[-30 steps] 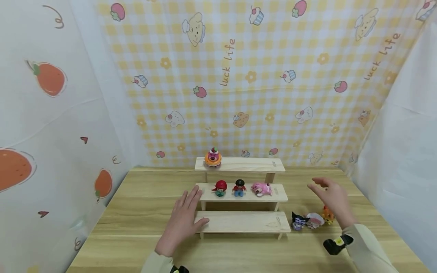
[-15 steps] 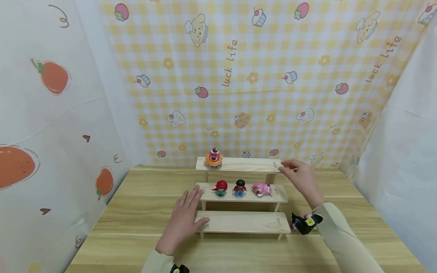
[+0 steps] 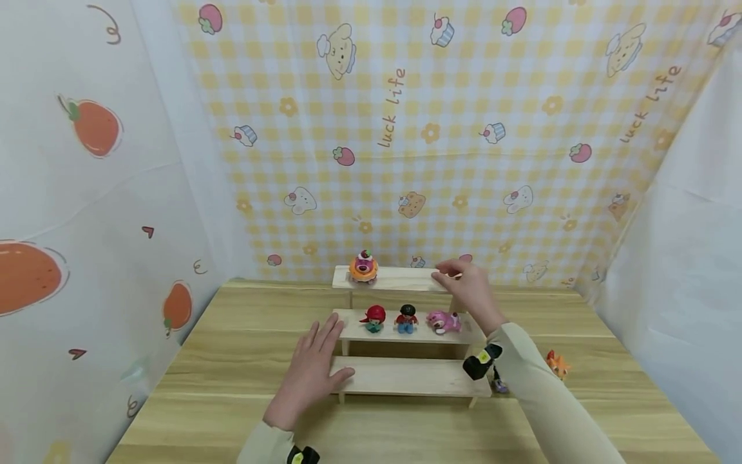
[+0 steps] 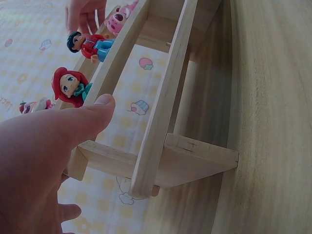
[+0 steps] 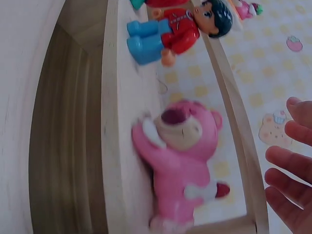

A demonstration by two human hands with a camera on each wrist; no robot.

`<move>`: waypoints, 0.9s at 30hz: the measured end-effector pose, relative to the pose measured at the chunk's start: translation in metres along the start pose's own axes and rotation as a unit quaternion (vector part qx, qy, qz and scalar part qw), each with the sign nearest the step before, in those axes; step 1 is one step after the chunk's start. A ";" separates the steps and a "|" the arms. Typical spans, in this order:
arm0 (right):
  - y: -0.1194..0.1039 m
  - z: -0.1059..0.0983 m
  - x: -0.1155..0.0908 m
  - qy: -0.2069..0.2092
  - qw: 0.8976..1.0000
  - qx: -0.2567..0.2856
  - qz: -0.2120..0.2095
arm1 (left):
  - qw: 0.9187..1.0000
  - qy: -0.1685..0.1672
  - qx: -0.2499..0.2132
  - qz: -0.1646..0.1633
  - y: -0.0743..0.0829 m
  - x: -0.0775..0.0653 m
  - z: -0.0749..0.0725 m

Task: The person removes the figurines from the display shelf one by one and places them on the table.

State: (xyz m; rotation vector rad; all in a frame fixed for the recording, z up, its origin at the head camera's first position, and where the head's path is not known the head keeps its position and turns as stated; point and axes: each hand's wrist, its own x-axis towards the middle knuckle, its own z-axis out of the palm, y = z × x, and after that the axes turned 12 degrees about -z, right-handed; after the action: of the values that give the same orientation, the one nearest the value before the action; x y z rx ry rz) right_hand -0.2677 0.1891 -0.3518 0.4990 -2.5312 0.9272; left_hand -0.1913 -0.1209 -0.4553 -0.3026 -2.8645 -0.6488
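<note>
A three-tier wooden stand (image 3: pixel 406 375) stands on the table. My right hand (image 3: pixel 471 293) hovers at the right part of its top board, fingers loosely bent; in the right wrist view nothing shows between them. Left of it on that board sits a purple-faced figure in an orange ring (image 3: pixel 363 269). The middle board carries a red-haired figure (image 4: pixel 73 87), a black-haired boy figure (image 5: pixel 165 35) and a pink bear figure (image 5: pixel 180 156) lying on its front. My left hand (image 3: pixel 310 372) lies against the stand's left end, fingers extended, thumb by the bottom board.
Right of the stand, an orange figure (image 3: pixel 556 365) and part of a dark purple figure (image 3: pixel 498 381) show on the wooden table (image 3: pixel 232 361) around my right sleeve. A checked cloth (image 3: pixel 429 167) hangs behind, with white cloth at both sides.
My right hand has moved left from above the table figures to the top board, and its sleeve now covers some of those figures. The left hand has stayed in place.
</note>
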 end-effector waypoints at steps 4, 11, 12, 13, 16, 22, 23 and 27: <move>-0.012 0.007 0.007 -0.006 1.000 0.009 -0.027 | 1.000 -0.002 0.002 -0.003 0.001 0.000 -0.001; -0.027 0.016 0.020 -0.011 0.998 0.011 -0.055 | 1.000 -0.007 0.001 -0.006 0.003 0.001 -0.006; -0.029 0.017 0.022 -0.011 0.998 0.015 -0.057 | 1.000 -0.006 0.003 -0.006 0.002 0.001 -0.006; -0.031 0.018 0.024 -0.012 0.998 0.017 -0.059 | 1.000 -0.009 0.003 -0.007 0.002 0.001 -0.006; -0.036 0.022 0.031 -0.016 0.998 0.026 -0.061 | 1.000 -0.014 0.003 -0.011 0.003 0.002 -0.007; -0.044 0.030 0.042 -0.042 0.998 0.041 -0.037 | 1.000 -0.018 0.005 -0.011 0.003 0.002 -0.007; -0.045 0.031 0.043 -0.047 0.997 0.042 -0.035 | 1.000 -0.018 0.006 -0.011 0.004 0.001 -0.006; -0.054 0.034 0.048 -0.062 0.996 0.045 -0.041 | 1.000 -0.021 0.008 -0.014 0.005 -0.001 -0.005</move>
State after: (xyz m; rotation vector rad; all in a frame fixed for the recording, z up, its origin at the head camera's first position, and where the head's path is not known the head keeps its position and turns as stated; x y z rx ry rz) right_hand -0.2925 0.1179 -0.3241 0.7039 -2.5656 1.0104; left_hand -0.1888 -0.1190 -0.4488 -0.2773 -2.9165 -0.6315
